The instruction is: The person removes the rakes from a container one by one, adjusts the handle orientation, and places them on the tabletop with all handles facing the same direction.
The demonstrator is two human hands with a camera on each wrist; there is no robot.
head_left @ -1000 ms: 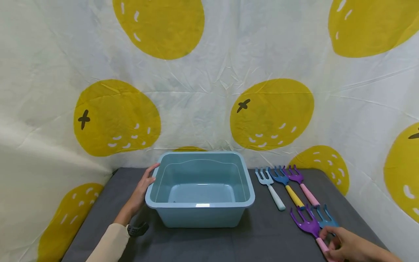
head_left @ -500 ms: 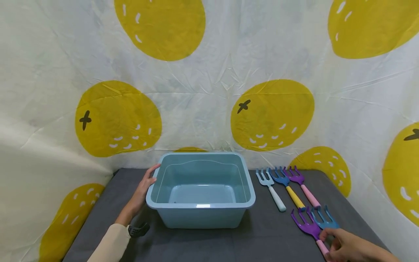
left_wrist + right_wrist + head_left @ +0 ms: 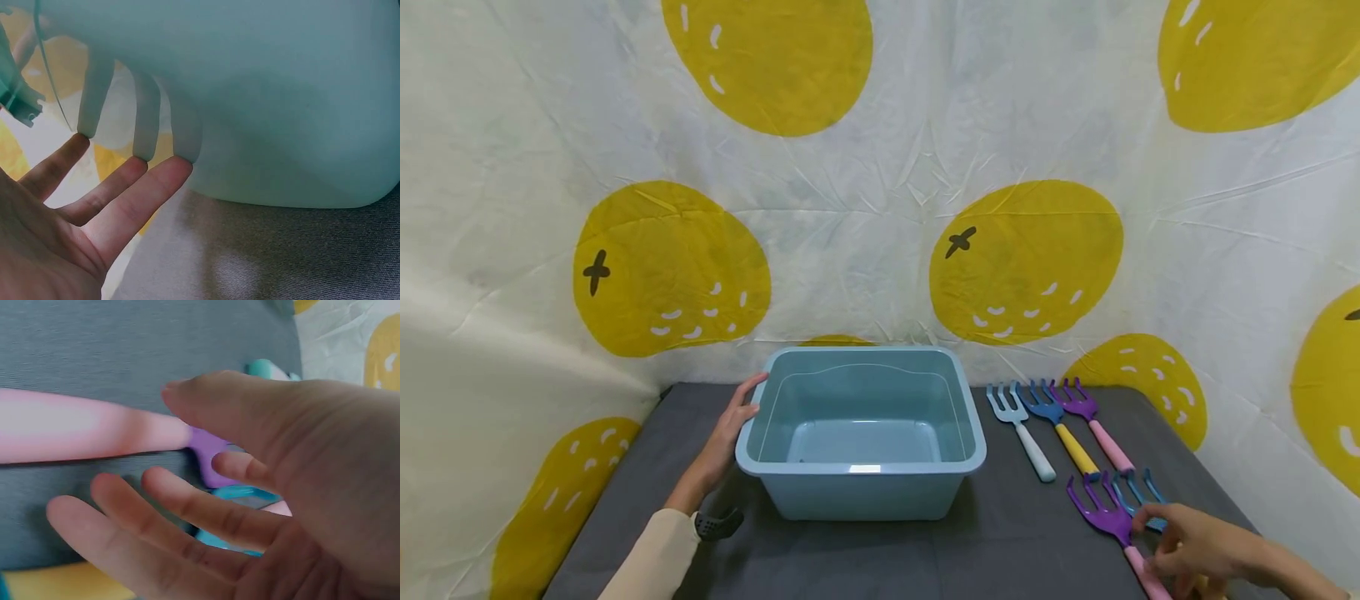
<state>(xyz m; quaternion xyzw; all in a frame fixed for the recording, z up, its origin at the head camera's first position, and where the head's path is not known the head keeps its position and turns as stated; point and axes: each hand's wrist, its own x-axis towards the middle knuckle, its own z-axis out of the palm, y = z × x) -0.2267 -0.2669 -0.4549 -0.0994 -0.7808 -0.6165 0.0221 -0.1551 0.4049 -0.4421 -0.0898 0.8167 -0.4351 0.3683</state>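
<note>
My left hand [image 3: 724, 437] rests its fingertips on the left side of a light blue plastic tub [image 3: 861, 497]; in the left wrist view its straight fingers touch the smooth wall. At the right, my right hand [image 3: 1206, 546] hovers over a purple garden hand fork [image 3: 1108, 521] with a pink handle [image 3: 81, 427]. In the right wrist view the thumb and fingers are spread apart around the handle, with nothing gripped. A blue hand fork [image 3: 1138, 500] lies just beyond, partly hidden by this hand. A yellow handle [image 3: 69, 582] shows below the fingers.
Behind these lie a pale blue hand fork [image 3: 1033, 454], a blue one with a yellow handle [image 3: 1077, 452] and a purple one with a pink handle [image 3: 1111, 446]. A dark grey cloth [image 3: 985, 550] covers the table. Fruit-patterned fabric [image 3: 850, 275] hangs behind.
My right hand has lifted slightly off the near purple fork's pink handle and now covers more of the near blue fork. The fork lies in place. My left hand stays on the tub.
</note>
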